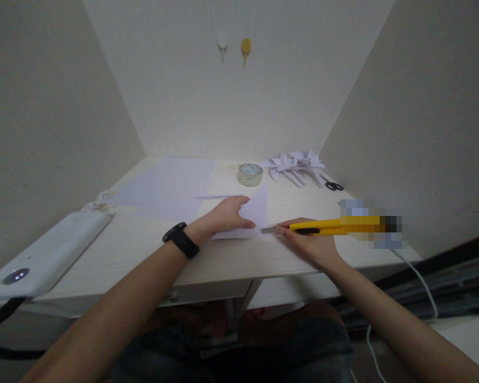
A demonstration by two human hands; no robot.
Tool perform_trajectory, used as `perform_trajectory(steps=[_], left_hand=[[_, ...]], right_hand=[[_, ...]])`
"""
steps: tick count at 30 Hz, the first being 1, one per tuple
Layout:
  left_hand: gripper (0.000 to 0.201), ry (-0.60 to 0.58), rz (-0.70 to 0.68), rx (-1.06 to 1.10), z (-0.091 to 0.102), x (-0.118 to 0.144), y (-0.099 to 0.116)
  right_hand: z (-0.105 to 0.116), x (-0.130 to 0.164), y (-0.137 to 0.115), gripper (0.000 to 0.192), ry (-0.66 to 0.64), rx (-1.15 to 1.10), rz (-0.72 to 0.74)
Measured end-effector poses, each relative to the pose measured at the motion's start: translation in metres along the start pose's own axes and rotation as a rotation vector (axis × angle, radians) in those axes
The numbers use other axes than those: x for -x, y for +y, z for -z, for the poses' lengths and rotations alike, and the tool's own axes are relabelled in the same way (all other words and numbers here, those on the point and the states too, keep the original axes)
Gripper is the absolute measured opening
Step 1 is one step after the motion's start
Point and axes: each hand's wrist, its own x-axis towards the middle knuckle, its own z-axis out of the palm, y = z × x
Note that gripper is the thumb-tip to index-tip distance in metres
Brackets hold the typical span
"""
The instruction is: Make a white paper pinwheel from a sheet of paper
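Note:
My left hand [223, 215], with a black watch on the wrist, presses flat on a folded white paper sheet [258, 208] lying on the pale wooden desk [231, 255]. In my right hand [309, 242] is a yellow utility knife [327, 226], its blade tip touching the paper's lower right edge beside my left fingers.
A roll of clear tape [249, 174] stands behind the paper. Folded paper shapes [295, 164] and black scissors [332, 185] lie at the back right. Larger white sheets [167, 186] cover the back left. A white power strip [43, 252] sits at the left edge.

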Motion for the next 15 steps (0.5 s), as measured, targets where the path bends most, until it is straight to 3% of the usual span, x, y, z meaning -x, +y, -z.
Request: perform_trajectory(steps=[15], left_hand=[[0.050, 0.002, -0.008, -0.037, 0.0008, 0.0004, 0.0018]], right_hand=[[0.0018, -0.0001, -0.0051, 0.024, -0.004, 0.032, 0.007]])
